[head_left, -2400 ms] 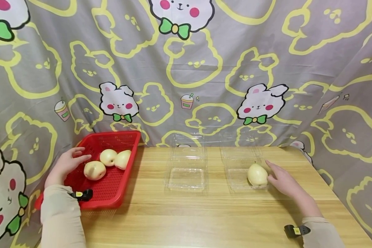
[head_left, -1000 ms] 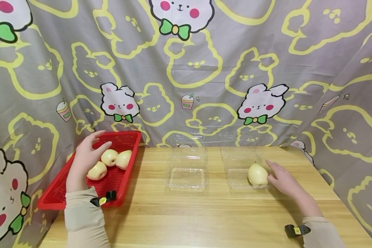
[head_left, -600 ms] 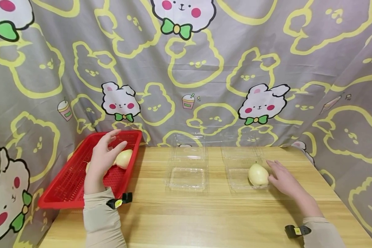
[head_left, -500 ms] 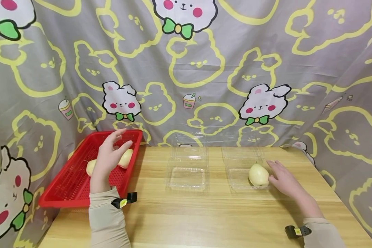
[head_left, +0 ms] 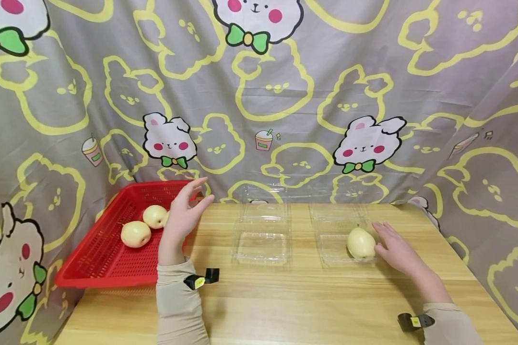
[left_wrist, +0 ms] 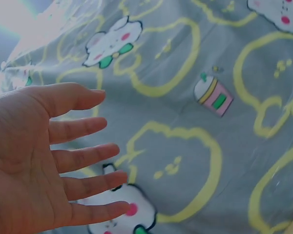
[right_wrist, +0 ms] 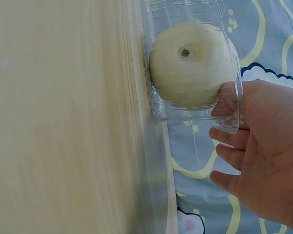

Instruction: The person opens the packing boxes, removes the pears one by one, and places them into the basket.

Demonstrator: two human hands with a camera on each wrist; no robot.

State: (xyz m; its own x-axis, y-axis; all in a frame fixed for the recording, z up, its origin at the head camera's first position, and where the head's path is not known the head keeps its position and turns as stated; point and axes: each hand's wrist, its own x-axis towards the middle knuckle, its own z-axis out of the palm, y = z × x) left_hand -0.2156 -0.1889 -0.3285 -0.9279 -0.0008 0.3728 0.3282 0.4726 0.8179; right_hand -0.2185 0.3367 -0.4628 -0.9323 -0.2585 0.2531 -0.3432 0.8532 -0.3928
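My left hand (head_left: 183,218) is held over the right rim of a red plastic basket (head_left: 112,279), fingers spread and nothing in them; the left wrist view shows its bare palm (left_wrist: 29,165). Two pale yellow pears, one nearer (head_left: 135,234) and one behind it (head_left: 155,216), lie in the basket. The hand covers the spot where a third pear showed earlier. At the right, a pear (head_left: 360,243) sits in a clear plastic clamshell box (head_left: 330,242). My right hand (head_left: 394,249) rests at that box's right wall, its relaxed fingers beside the pear.
A second clear clamshell box (head_left: 261,244), lid raised, stands mid-table with nothing inside. Both boxes stand toward the back of the wooden table (head_left: 285,302). A grey cartoon-print curtain (head_left: 285,105) hangs behind the table and along both sides.
My left hand has moved from the left side of the basket rightward across it to its right rim, uncovering the two left pears. The right hand stays by the boxed pear.
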